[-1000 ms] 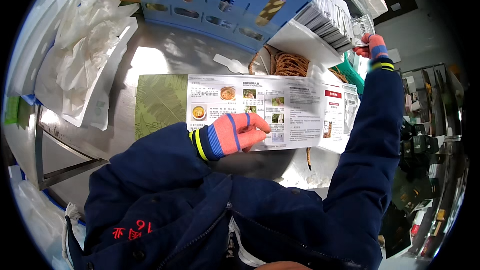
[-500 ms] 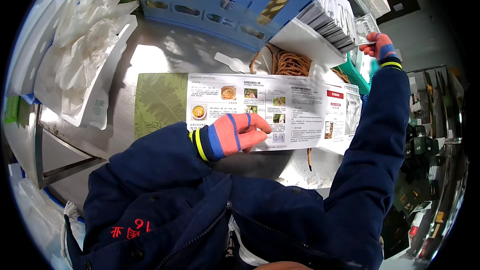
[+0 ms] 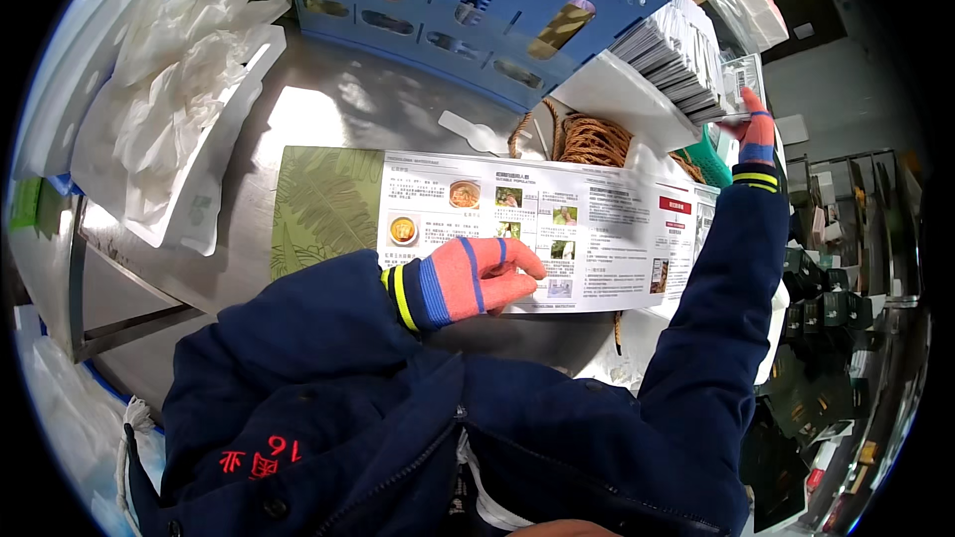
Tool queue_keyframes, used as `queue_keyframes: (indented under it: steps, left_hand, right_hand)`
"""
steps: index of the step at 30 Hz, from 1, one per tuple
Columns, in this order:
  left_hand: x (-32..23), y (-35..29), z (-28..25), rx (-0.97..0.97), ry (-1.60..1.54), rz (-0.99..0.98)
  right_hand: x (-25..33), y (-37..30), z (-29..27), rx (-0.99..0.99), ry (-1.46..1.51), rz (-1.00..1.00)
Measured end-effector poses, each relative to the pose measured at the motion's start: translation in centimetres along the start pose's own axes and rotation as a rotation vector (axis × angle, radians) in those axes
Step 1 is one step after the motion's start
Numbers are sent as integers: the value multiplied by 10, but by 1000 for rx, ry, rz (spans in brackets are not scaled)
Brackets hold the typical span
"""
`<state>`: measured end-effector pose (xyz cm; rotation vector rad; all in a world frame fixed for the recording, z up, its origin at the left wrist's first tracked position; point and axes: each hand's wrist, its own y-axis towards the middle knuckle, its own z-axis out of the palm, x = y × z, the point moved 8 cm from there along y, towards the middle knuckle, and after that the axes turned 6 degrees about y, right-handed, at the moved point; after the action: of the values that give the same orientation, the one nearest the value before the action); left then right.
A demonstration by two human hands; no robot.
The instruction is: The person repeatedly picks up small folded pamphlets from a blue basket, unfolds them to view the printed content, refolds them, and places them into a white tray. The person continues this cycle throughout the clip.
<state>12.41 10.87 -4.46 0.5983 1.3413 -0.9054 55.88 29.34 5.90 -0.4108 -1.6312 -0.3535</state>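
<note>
My left hand point(image 3: 480, 276), in an orange knit glove with blue stripes, rests over the lower edge of an unfolded printed leaflet point(image 3: 627, 229). Its fingers are loosely bent and hold nothing; thumb and forefinger tips lie close but apart. The leaflet has a green leaf-patterned panel at its left and text panels with small food pictures. At the back right, my right hand point(image 3: 758, 129) in the same kind of glove reaches beside a stack of folded leaflets point(image 3: 681, 60). One finger points up by a printed sheet point(image 3: 741, 75); the thumb stands away to the left, partly in shadow.
A blue slotted crate point(image 3: 418, 20) stands at the back. Brown rope point(image 3: 594, 142) lies coiled behind the leaflet, near a white plastic tag point(image 3: 473, 129). White trays with crumpled wrapping point(image 3: 189, 89) fill the left. Dark boxes point(image 3: 831, 313) stand lower at the right.
My right hand has moved down and turned so a finger points up, off the stack's front corner. My left hand stays over the leaflet. The whole view has shifted slightly.
</note>
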Motion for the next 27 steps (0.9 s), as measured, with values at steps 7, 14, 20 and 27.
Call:
queue_keyframes:
  steps: [7, 14, 20, 27]
  left_hand:
    - [1, 1, -1, -18, 17, 6]
    - [5, 1, -1, -15, -10, -22]
    - [1, 2, -1, -24, 14, 14]
    - [1, -4, 0, -15, -14, -10]
  right_hand:
    - [-7, 6, 13, -103, 14, -41]
    - [3, -11, 35, -83, -15, -159]
    - [-1, -14, 32, -191, -436, -161]
    - [96, 6, 24, 145, -943, -609]
